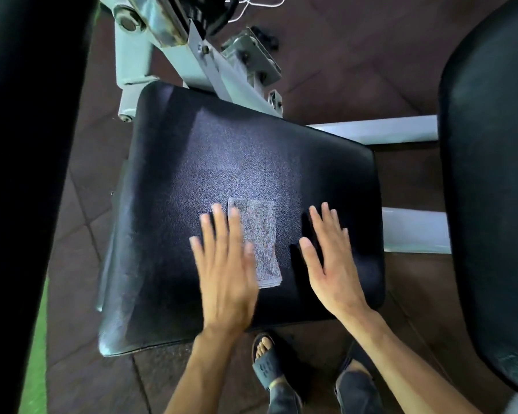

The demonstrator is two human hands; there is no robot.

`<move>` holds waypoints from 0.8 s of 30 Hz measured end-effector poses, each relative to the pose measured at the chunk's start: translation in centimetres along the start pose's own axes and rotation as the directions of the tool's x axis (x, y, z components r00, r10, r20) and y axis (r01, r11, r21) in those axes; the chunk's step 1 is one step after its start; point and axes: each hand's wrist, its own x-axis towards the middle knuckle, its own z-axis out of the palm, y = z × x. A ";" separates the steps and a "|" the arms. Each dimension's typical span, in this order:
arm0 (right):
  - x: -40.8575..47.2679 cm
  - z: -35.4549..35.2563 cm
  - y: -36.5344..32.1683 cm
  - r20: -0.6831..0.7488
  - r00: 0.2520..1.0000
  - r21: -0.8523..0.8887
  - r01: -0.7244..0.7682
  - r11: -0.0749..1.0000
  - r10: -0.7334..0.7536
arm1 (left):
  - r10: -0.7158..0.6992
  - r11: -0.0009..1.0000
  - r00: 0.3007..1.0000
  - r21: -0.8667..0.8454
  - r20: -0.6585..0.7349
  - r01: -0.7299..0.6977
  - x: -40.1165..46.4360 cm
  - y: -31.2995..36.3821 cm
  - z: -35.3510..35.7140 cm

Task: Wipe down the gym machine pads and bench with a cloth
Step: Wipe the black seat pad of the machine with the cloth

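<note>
A black padded seat [222, 150] of a gym machine fills the middle of the view. A small folded grey cloth [259, 231] lies flat on its near half. My left hand [225, 264] hovers with straight, spread fingers over the cloth's left edge; it is blurred. To the right of the cloth, my right hand [329, 258] has its fingers straight and spread just above the pad, apart from the cloth. Neither hand holds anything.
A second black pad [491, 174] stands at the right edge and a dark upright pad [27, 144] at the left. Behind the seat is the white metal frame [174, 55], with white bars [401, 130] to the right. My sandalled feet [266, 363] stand on brown floor tiles.
</note>
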 end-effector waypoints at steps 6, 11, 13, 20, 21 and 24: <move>0.4 4.8 -7.9 0.038 0.995 -0.133 0.092 0.987 -0.087 | -0.213 0.971 0.962 0.072 -0.168 0.228 -0.6 -6.9 -2.8; 0.5 8.3 -9.6 -0.047 0.999 -0.318 -0.024 0.948 0.010 | -0.179 0.978 0.970 0.076 -0.163 0.193 -2.2 -8.1 -3.0; 0.7 8.5 -9.4 -0.070 0.998 -0.339 -0.026 0.940 0.002 | -0.185 0.978 0.966 0.064 -0.180 0.199 -2.1 -7.8 -2.8; 0.6 7.5 -8.2 -0.031 0.999 -0.205 0.022 0.979 -0.029 | -0.151 0.988 0.984 -0.041 -0.098 0.148 -3.4 -6.5 -3.5; 0.3 6.5 -8.1 0.004 0.999 -0.174 0.036 0.984 -0.036 | -0.131 0.991 0.988 -0.045 -0.076 0.128 -4.0 -5.8 -3.8; -2.4 2.4 -9.0 0.100 0.993 -0.012 -0.062 0.998 0.062 | -0.087 0.994 0.996 -0.069 0.022 0.088 -6.2 -3.1 -5.2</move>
